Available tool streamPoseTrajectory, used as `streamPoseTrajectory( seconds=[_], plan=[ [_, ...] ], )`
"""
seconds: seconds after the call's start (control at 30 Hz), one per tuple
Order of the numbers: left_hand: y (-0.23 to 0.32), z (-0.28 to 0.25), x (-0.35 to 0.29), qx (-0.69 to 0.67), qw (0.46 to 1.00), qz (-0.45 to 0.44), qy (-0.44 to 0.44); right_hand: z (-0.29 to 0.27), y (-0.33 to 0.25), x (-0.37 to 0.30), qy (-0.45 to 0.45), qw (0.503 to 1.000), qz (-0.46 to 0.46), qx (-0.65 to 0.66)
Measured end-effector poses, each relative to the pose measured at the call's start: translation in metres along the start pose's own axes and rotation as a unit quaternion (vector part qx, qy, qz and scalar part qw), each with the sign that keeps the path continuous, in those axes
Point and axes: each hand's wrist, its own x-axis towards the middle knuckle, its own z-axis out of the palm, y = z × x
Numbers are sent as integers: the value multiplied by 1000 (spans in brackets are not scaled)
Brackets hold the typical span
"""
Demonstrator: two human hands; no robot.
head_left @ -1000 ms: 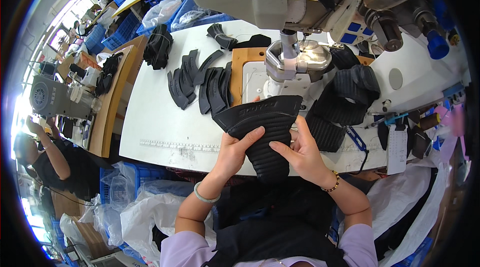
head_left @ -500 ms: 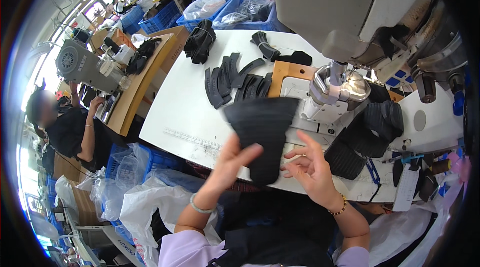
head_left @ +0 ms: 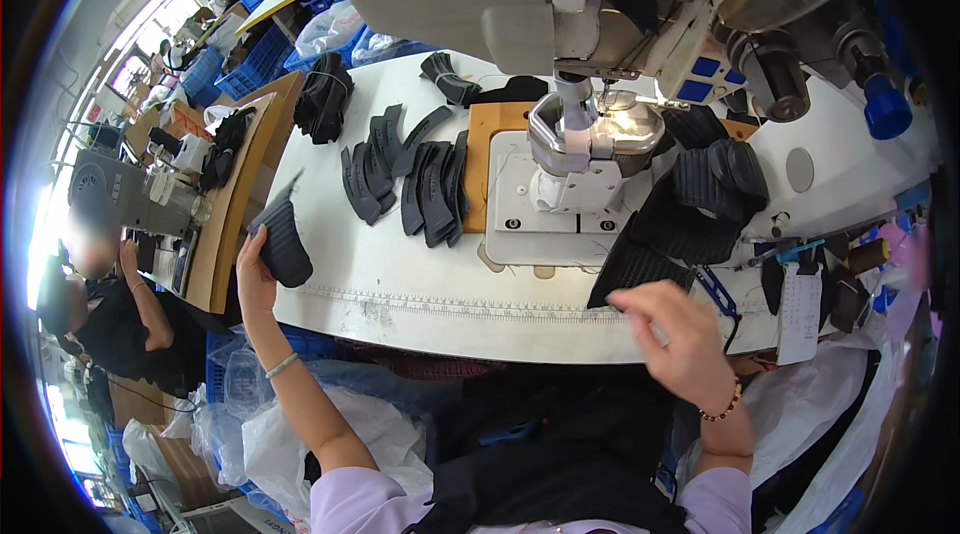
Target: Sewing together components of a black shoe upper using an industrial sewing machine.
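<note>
The person's left grip (head_left: 257, 272) is closed around a black, ribbed, fabric-like panel (head_left: 284, 242), thumb and fingers pinching its left edge. The panel is held up over the left side of the white table (head_left: 430, 286) with a curved edge, well apart from the sewing machine. It is matt black, with close parallel ribs across its face and a rounded lower end — tilted, so its upper part shows almost edge-on and its full outline is hard to judge.

The right grip (head_left: 640, 329) is released, the fingers loosely bent and the thumb apart from them. Its fingertips are beside the near corner of a pile of black ribbed fabric panels (head_left: 690, 219) at the right; whether they touch it, I cannot tell.

Between the two hands, farther back, stands a grey and silver sewing machine (head_left: 572, 139) with a light-brown wooden board (head_left: 478, 169) at its left. Left of that lie curved black strips (head_left: 435, 192) in two overlapping groups — raised marks run along some. A bundle of folded black pieces (head_left: 323, 99) sits farther back on the table.
</note>
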Motion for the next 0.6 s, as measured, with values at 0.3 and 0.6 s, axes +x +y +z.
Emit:
streamPoseTrajectory(
  seconds=[0.3,0.6],
  plan=[
    [-22,-10,18,12,999,27,-28,-8,13,-17,-135,961,-25,-239],
    [-27,15,2,185,978,-56,75,62,44,-20,-74,899,0,-431]
  ],
)
